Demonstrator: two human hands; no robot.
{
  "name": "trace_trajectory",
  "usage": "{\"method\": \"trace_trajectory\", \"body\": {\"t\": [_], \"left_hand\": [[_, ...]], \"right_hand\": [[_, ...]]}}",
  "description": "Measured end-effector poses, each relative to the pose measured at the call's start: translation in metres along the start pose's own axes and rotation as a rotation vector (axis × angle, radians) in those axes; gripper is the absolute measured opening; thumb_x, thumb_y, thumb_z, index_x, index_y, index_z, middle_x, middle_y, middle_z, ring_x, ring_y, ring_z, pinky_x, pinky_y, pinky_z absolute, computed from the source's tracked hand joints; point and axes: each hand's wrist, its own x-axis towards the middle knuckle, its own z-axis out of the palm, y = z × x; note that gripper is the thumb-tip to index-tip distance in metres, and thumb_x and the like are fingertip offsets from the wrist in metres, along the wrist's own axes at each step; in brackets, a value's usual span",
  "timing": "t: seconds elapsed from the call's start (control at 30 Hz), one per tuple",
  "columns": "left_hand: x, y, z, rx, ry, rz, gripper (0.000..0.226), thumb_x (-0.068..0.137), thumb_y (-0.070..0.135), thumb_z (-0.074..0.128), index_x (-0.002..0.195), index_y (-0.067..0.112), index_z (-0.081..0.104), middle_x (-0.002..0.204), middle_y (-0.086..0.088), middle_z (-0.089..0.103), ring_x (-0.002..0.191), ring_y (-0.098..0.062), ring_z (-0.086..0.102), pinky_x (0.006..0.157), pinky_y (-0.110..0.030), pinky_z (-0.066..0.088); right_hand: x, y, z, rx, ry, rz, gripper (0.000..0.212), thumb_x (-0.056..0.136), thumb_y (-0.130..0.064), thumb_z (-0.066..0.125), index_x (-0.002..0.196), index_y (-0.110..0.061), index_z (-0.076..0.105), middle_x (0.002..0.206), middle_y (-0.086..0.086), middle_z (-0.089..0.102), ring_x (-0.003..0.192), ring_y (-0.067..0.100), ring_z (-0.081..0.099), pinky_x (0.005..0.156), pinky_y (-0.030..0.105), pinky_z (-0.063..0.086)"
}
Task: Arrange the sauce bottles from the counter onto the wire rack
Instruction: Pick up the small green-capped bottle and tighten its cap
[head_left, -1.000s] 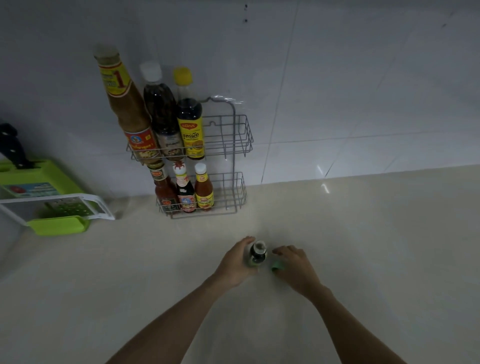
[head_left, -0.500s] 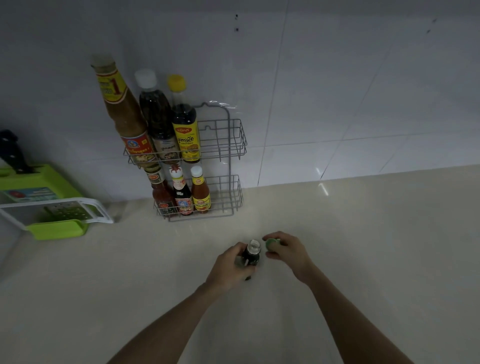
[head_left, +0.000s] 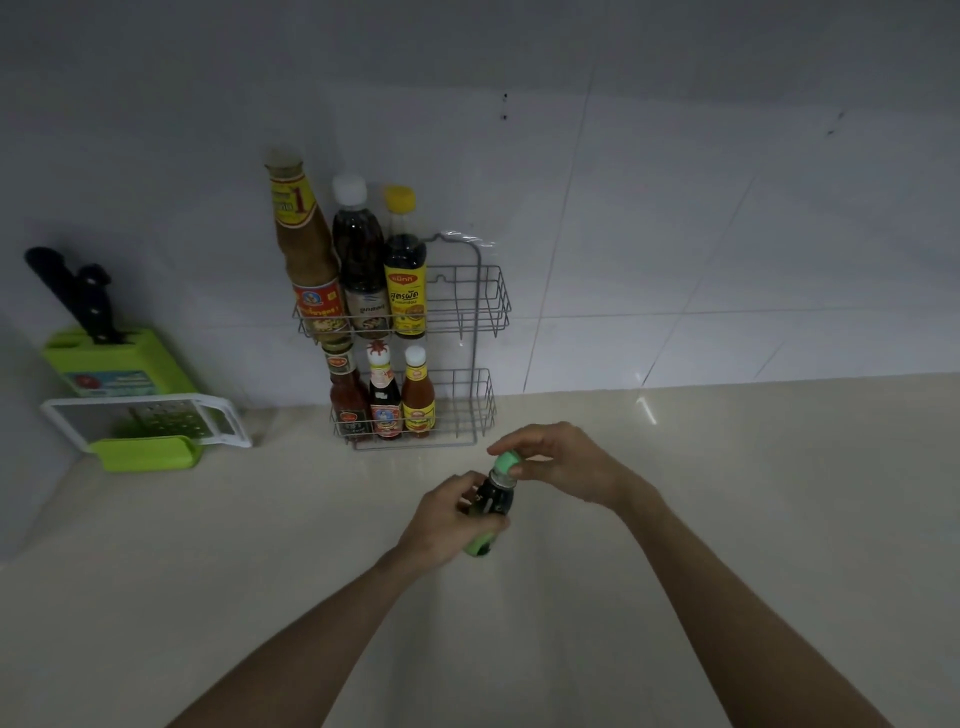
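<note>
A small dark sauce bottle (head_left: 493, 501) with a green label stands on the pale counter (head_left: 727, 493), tilted slightly. My left hand (head_left: 447, 519) wraps around its body. My right hand (head_left: 561, 462) pinches the green cap (head_left: 506, 464), which sits on the bottle's neck. Behind, the two-tier wire rack (head_left: 478, 322) leans on the tiled wall. Its upper tier holds three tall bottles (head_left: 358, 265) at the left. The lower tier holds three small bottles (head_left: 384, 400), also at the left. The right part of each tier holds nothing.
A green knife block (head_left: 119, 358) with black-handled knives stands at the far left. In front of it lies a white grater on a green box (head_left: 145, 431).
My right hand has brought the green cap from beside the bottle onto its neck. The bottle has risen and tilted in my left hand. The view has pulled back.
</note>
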Motion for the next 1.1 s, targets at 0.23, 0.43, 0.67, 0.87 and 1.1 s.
{"method": "trace_trajectory", "body": {"t": [0.23,0.43,0.67,0.87,1.1], "left_hand": [[-0.02,0.011,-0.015,-0.167,-0.15,-0.018,0.038,0.066,0.039,0.077,0.103,0.038,0.067,0.106,0.0,0.069,0.101,-0.023,0.064,0.092,-0.038,0.051],[-0.029,0.013,-0.014,-0.184,-0.052,0.032,0.036,0.069,0.035,0.08,0.102,0.037,0.066,0.109,-0.002,0.066,0.099,-0.025,0.066,0.091,-0.04,0.053],[-0.036,0.019,-0.013,-0.337,-0.025,0.053,0.036,0.067,0.022,0.081,0.101,0.027,0.068,0.102,-0.009,0.07,0.096,-0.025,0.067,0.088,-0.036,0.053],[-0.039,0.028,-0.025,-0.612,-0.296,-0.095,0.047,0.075,0.014,0.071,0.121,0.01,0.061,0.104,-0.014,0.072,0.094,-0.027,0.069,0.091,-0.038,0.053],[-0.04,0.031,-0.024,-0.615,-0.252,-0.102,0.042,0.076,0.011,0.071,0.117,0.011,0.062,0.104,-0.014,0.072,0.091,-0.024,0.07,0.086,-0.035,0.056]], "right_hand": [[0.003,-0.032,-0.018,-0.12,-0.165,-0.06,0.033,0.079,0.0,0.075,0.109,-0.013,0.073,0.107,-0.002,0.072,0.103,0.013,0.067,0.093,0.025,0.053],[0.0,-0.043,-0.015,-0.191,-0.125,-0.01,0.028,0.081,-0.013,0.077,0.108,-0.014,0.073,0.098,-0.006,0.072,0.084,0.005,0.07,0.078,0.019,0.053],[0.001,-0.05,-0.014,-0.102,-0.07,0.028,0.028,0.076,-0.012,0.081,0.102,-0.009,0.073,0.092,-0.003,0.07,0.07,0.002,0.068,0.072,0.023,0.058],[-0.004,-0.058,-0.022,0.051,-0.171,-0.025,0.026,0.086,-0.001,0.069,0.112,-0.003,0.067,0.111,0.01,0.069,0.099,0.014,0.066,0.086,0.026,0.054],[0.003,-0.066,-0.021,0.044,-0.151,0.063,0.027,0.081,-0.007,0.076,0.107,-0.003,0.07,0.108,0.014,0.07,0.097,0.022,0.07,0.088,0.037,0.058]]}}
